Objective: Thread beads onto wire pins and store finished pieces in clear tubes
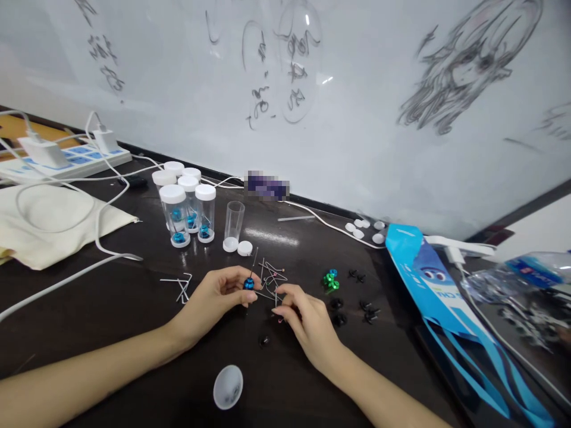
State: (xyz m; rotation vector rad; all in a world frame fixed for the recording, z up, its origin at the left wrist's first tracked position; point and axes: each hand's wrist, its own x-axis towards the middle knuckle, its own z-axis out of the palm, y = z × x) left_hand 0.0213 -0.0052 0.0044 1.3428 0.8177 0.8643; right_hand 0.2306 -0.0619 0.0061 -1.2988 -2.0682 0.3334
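Observation:
My left hand (223, 295) pinches a small blue metal part (248, 284) with a thin dark rod standing up out of it. Between the thumb and forefinger of my right hand (306, 321) is a thin L-shaped hex key (275, 297), its long arm reaching toward the blue part. Whether its tip sits in the part I cannot tell. Behind the hands lies a loose pile of bent wires (273, 273), some with small coloured ends. A small black part (264, 340) rests just in front, and nearer to me is a translucent white cup (228, 387).
Several capped clear tubes (206, 214) holding blue parts stand at back left, beside an uncapped tube (234, 226) and its white cap (245, 248). More hex keys (181, 286) lie left. Green parts (331, 281), black parts (339, 320) and a blue bag (428, 285) are right.

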